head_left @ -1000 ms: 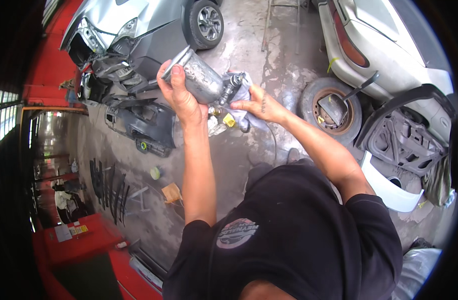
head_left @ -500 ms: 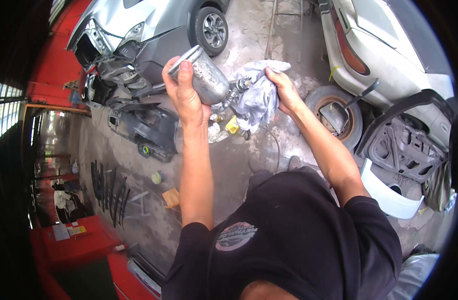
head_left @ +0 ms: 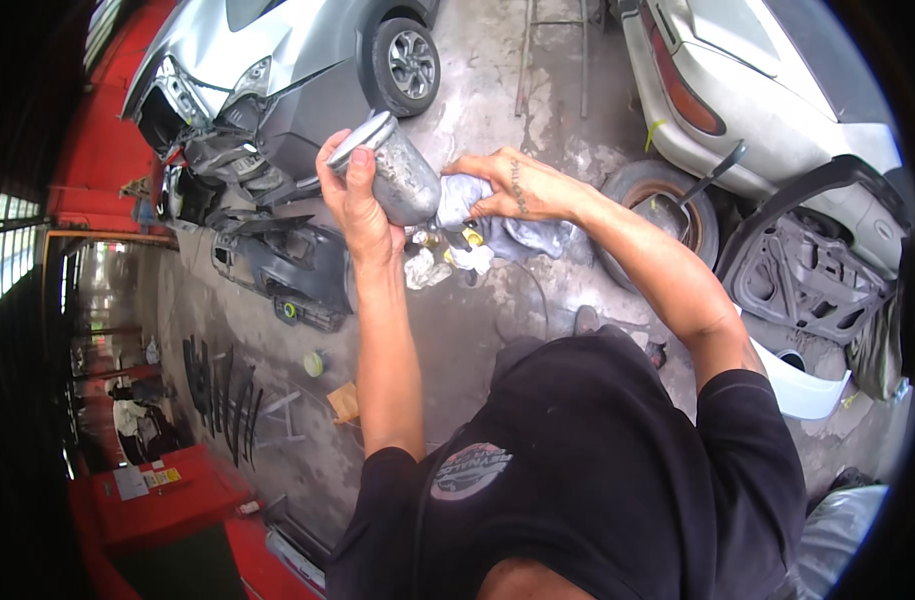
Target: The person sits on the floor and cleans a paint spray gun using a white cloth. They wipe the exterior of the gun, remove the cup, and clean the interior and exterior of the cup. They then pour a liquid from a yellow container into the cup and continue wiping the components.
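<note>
My left hand [head_left: 363, 205] is wrapped round the metal cup [head_left: 406, 180] of a spray gun, thumb up near its lid. The cup is tilted, dull silver and scuffed. Bunched in my right hand [head_left: 523, 185] is a pale grey-lilac rag [head_left: 463, 195], pressed to the cup's right end. The rag's loose tail [head_left: 538, 238] hangs below that hand. The rag and my right hand cover most of the gun's fittings.
A silver car with a stripped front [head_left: 278, 95] stands far left, a white car [head_left: 718, 90] far right. On the floor lie a tyre [head_left: 618, 188], a black bumper part [head_left: 283, 265], a tailgate panel [head_left: 803, 280] and a thin hose [head_left: 544, 295]. A red cabinet [head_left: 168, 500] stands lower left.
My right hand has moved left and turned knuckles-up, bringing the rag from the gun's fittings against the cup's end. The left hand keeps its hold, shifting slightly left.
</note>
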Action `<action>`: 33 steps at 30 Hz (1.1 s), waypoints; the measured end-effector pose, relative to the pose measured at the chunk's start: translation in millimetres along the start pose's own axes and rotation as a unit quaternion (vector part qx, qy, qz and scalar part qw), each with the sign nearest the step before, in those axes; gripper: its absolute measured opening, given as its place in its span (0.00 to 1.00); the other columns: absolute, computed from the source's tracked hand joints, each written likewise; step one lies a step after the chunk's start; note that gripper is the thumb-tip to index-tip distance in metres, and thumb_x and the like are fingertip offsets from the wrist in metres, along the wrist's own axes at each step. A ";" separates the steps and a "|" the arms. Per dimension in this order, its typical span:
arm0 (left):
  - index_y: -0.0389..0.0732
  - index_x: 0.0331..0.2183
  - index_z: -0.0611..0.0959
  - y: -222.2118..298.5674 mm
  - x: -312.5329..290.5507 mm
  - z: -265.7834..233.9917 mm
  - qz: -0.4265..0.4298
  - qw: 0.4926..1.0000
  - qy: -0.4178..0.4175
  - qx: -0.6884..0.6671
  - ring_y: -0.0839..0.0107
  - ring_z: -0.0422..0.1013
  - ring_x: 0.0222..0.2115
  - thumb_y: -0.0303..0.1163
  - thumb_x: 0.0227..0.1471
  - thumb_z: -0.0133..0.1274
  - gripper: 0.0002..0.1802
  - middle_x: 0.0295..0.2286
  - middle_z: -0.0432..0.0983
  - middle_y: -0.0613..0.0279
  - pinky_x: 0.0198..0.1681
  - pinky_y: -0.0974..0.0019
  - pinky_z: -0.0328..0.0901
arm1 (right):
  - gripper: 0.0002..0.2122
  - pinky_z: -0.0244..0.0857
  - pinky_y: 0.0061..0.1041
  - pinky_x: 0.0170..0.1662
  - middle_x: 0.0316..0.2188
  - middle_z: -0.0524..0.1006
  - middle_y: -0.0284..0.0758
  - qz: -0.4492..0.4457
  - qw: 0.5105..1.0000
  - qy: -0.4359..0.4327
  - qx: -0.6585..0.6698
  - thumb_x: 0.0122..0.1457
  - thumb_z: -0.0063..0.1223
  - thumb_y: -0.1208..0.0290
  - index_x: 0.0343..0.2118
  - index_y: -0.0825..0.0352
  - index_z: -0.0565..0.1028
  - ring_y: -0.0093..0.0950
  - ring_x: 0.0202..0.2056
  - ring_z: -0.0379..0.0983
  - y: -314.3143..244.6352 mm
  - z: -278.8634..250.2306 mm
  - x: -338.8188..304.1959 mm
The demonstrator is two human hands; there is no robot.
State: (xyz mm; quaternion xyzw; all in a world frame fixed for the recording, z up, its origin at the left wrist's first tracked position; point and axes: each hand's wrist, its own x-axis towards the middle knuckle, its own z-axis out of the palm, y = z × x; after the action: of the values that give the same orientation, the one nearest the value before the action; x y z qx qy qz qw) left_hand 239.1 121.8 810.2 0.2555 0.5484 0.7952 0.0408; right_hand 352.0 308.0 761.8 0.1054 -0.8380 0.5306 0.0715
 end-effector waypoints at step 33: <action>0.40 0.53 0.73 8.2 0.7 -10.8 -0.062 0.994 -0.033 -0.086 0.52 0.80 0.35 0.61 0.51 0.65 0.41 0.41 0.78 0.52 0.41 0.49 0.78 | 0.19 0.72 0.26 0.51 0.46 0.81 0.37 -0.101 0.944 0.211 0.234 0.55 0.58 0.80 0.52 0.72 0.80 0.25 0.44 0.79 26.7 42.0 -12.3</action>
State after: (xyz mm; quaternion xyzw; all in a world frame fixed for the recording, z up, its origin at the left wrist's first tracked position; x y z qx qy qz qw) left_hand 235.3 109.6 814.9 0.2427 0.4910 0.8265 0.1301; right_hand 356.8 282.4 717.7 0.0885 -0.6411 0.7117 0.2733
